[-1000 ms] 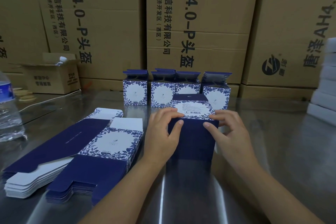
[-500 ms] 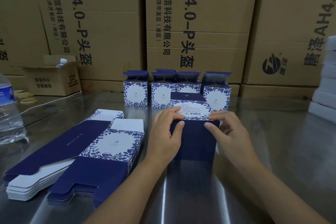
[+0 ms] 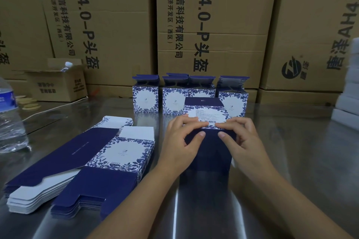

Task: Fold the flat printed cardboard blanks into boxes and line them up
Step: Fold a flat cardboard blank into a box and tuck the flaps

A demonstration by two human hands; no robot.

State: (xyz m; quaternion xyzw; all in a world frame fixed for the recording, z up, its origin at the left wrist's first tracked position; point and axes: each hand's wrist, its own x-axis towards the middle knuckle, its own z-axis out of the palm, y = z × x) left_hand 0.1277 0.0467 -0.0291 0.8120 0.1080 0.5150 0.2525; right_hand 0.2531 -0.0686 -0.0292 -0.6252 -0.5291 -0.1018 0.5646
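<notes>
From the head camera, both hands grip one half-folded box, which stands on the steel table right under the fingertips. The left hand curls its fingers over the box's top left edge, the thumb laid against the dark blue face below. The right hand does the same at the top right edge, its fingers bent onto the white floral panel with the barcode. The two sets of fingertips nearly meet over that barcode, so both hands are clasped on the box, neither one loose. Just beyond the fingers, a row of folded boxes stands with top flaps open, and the held box overlaps the row's right part in view. To the left of the left hand's fingers, near the wrist, lies a stack of flat blanks, blue and white-floral, fanned a little at the near end. Farther left of the fingers stands a plastic water bottle, and behind it a small open carton. Well beyond the fingers, large brown cartons with printed lettering form a wall. Far to the right of the right hand's fingers, a pile of white boxes sits at the frame's edge.
</notes>
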